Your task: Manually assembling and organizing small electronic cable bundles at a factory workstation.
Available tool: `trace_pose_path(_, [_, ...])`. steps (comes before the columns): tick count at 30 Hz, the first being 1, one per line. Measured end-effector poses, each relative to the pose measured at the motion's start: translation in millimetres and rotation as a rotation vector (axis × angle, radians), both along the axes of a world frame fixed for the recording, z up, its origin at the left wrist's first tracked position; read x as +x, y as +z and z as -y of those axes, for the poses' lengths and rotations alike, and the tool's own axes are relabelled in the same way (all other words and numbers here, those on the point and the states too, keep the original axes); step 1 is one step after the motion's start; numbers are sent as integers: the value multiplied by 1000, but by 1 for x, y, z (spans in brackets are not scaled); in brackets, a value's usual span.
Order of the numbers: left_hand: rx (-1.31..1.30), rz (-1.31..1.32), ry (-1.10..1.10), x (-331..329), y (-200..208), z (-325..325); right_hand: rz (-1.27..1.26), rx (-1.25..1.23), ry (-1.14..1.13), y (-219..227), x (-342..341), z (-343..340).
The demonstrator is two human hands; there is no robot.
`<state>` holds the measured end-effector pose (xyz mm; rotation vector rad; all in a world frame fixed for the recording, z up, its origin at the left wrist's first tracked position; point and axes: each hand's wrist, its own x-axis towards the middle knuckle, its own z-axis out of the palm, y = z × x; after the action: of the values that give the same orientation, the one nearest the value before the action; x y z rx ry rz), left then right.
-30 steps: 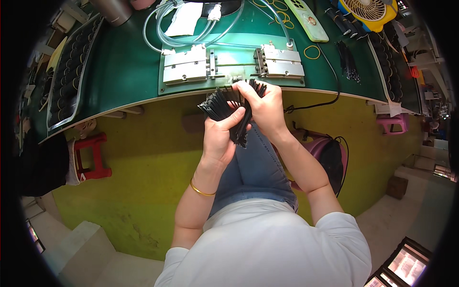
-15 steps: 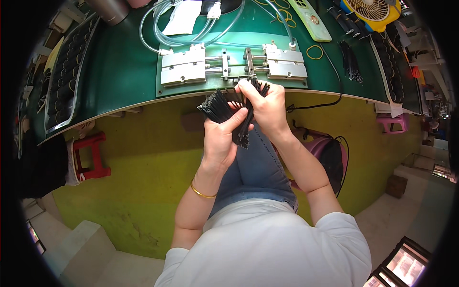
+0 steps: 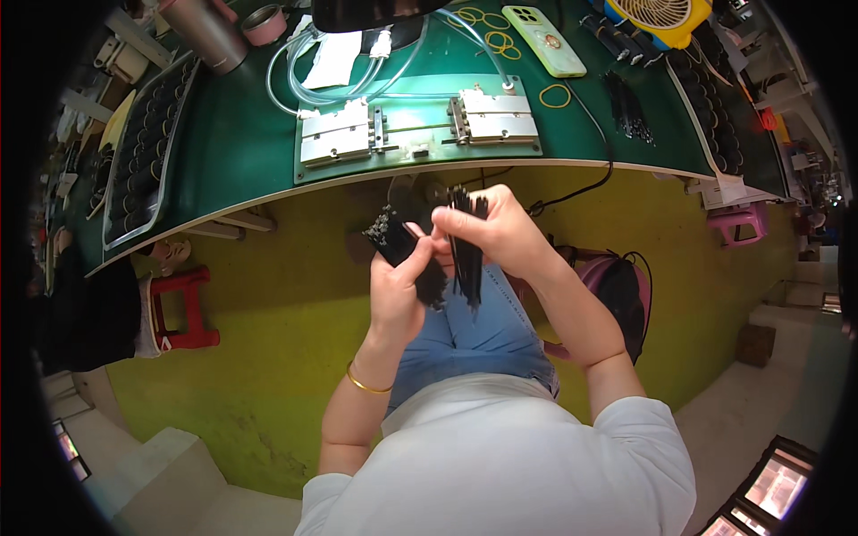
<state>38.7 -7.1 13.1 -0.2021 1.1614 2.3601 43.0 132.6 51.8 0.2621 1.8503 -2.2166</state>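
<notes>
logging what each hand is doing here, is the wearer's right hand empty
No, the right hand grips a bunch of thin black wires in front of the green table.

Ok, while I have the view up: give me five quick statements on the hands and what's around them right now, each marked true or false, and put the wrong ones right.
1. The left hand holds a bundle of black strands. True.
2. The right hand is empty. False: it holds a thinner black bunch.
3. A gold bracelet is on the left wrist. True.
4. The red stool stands on the person's right. False: the red stool is on the left; the pink stool is on the right.
5. A light green phone lies on the green bench. True.
</notes>
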Motion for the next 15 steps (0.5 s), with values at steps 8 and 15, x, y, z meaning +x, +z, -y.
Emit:
trace_pose_path(8, [86, -17, -325, 7, 27, 25, -126, 318, 260, 14, 47, -1])
trace_pose_path(15, [-308, -320, -366, 10, 42, 22, -171, 321, 277, 12, 54, 2])
